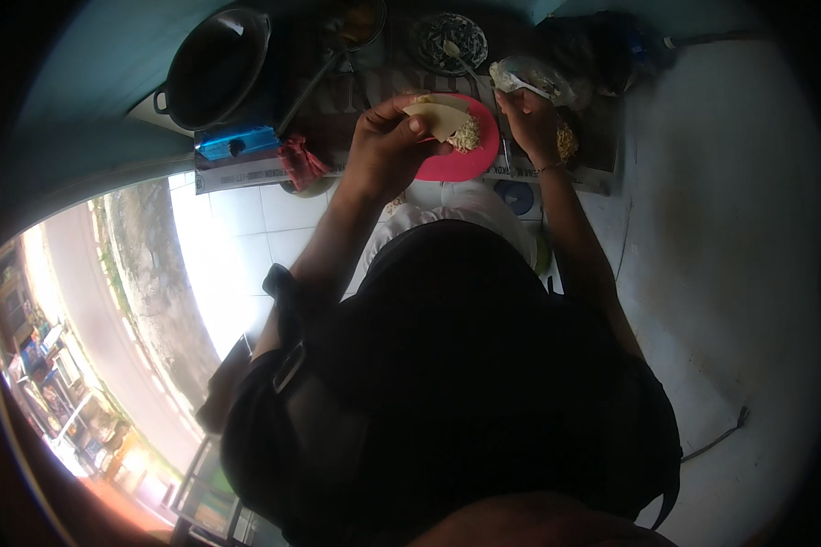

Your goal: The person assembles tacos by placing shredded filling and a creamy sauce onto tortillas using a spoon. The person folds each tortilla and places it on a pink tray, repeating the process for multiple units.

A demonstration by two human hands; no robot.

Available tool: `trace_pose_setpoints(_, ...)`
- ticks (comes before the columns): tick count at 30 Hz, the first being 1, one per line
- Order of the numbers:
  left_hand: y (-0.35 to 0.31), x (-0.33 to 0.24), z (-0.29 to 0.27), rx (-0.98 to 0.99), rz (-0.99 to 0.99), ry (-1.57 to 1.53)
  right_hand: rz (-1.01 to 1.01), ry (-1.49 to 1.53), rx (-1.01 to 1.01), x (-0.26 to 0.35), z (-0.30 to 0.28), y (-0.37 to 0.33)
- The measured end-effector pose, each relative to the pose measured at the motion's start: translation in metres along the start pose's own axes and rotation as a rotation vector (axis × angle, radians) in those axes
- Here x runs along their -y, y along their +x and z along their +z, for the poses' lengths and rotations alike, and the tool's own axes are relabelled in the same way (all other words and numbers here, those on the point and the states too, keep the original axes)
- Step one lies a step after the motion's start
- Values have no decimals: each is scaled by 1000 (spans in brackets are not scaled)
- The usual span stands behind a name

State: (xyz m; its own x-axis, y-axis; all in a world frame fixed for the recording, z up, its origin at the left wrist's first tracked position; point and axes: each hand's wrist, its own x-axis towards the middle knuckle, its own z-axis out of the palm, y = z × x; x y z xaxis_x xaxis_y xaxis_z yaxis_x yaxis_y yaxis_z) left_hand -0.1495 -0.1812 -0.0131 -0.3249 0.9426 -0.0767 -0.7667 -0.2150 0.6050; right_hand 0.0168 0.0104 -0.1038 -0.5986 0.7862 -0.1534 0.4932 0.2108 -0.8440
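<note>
My left hand (389, 146) is closed around a pale, folded sheet of wrapper (436, 121). A clump of shredded, light yellow filling (466, 136) pokes out of the wrapper's right end. Beneath it lies a pink plate (462, 166), partly covered by the hand and wrapper. To the right of the plate, my right hand (531, 126) has its fingers closed on a white spoon (529, 86). That hand is beside a clear plastic bag (556, 75) with pale contents. A heap of yellowish shreds (567, 143) sits by my right wrist, partly hidden.
Newspaper (246, 176) covers the low work surface. Toward the back stand a big dark wok (217, 73), a pot (363, 55) and a dark bowl (447, 41) smeared with white paste. A blue packet (237, 141) and a red cloth (303, 162) lie at left.
</note>
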Motion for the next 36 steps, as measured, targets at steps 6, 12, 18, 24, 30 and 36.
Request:
trace_pose_setpoints(6,4,-11,-1,-181,34,56,91,-332,30,-105,64,61)
trace_pose_setpoints(12,17,-3,11,-330,97,58,238,-563,236,-144,95,141)
trace_pose_setpoints(18,22,15,10,-376,163,-45,164,-402,129,-161,113,161)
trace_pose_setpoints(24,26,16,-3,-400,174,184,204,-325,241,-133,86,150)
trace_pose_setpoints(30,28,1,-12,-378,72,16,39,-483,341,-134,79,152)
trace_pose_setpoints(36,21,-12,-14,-375,83,-27,-89,-553,310,-145,89,181)
